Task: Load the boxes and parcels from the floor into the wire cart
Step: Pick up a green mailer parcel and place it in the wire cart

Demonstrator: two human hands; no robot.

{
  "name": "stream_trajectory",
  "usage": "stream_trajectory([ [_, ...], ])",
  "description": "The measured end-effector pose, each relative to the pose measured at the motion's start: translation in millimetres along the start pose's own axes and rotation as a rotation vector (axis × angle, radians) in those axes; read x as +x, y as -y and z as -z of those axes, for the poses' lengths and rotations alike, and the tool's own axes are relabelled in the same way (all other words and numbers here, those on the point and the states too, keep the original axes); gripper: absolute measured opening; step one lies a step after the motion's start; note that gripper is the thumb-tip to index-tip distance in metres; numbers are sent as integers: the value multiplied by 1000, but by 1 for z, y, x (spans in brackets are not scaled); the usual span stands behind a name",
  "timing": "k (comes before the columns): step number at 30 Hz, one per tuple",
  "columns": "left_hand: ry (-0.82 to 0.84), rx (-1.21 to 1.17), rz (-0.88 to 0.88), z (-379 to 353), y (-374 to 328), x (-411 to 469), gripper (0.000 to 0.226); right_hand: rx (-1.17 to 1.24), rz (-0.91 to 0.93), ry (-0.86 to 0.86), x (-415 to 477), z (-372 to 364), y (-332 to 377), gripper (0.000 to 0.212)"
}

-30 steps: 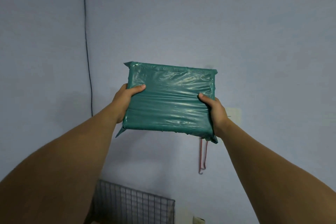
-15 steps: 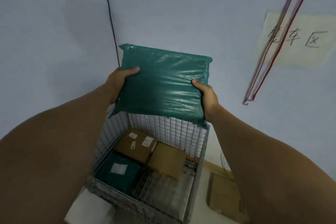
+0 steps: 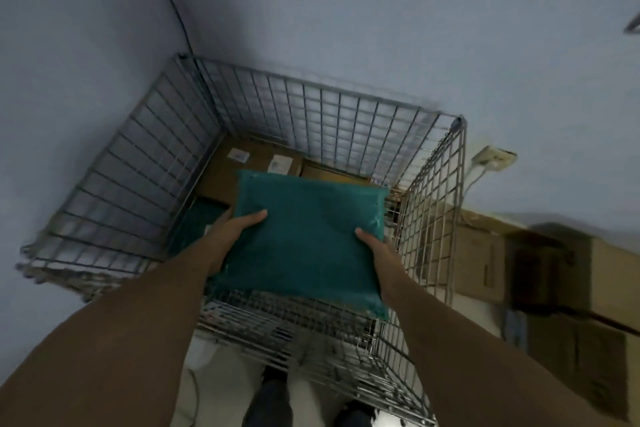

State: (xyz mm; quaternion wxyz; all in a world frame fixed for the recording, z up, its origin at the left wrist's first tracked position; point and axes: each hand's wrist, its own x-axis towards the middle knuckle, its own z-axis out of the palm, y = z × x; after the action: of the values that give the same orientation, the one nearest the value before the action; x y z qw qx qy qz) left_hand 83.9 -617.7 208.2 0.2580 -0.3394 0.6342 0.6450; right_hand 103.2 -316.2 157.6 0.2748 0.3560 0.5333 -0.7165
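- The left hand (image 3: 239, 230) and right hand (image 3: 374, 248) each clasp an opposite side edge of the flat teal plastic-wrapped parcel (image 3: 304, 236). Thumbs lie on top and the fingers are hidden beneath. The paired grip likely keeps the soft packet level.
- The parcel is held flat within the walls of the grey wire-mesh cart (image 3: 138, 163), over its load and not yet released. Contact below cannot be told.
- In the cart, labelled brown cardboard boxes (image 3: 256, 163) line the far side and a second teal parcel (image 3: 204, 215) lies at the left. They probably serve as the bed for this one.
- Right of the cart, outside it, stand more brown cartons (image 3: 481, 253).
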Motion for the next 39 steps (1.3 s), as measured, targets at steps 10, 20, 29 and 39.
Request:
stream_trajectory([
  [10,142,127,160,16,170,220,88,31,-179,-173,178,11,-168,66],
  [20,2,285,86,-8,237,319,54,84,-220,-305,268,22,-231,62],
  [29,-52,355,83,-14,252,327,55,22,-236,-360,284,28,-244,56],
  [39,-195,588,72,-28,247,317,74,-235,-280,-392,275,18,-220,36],
])
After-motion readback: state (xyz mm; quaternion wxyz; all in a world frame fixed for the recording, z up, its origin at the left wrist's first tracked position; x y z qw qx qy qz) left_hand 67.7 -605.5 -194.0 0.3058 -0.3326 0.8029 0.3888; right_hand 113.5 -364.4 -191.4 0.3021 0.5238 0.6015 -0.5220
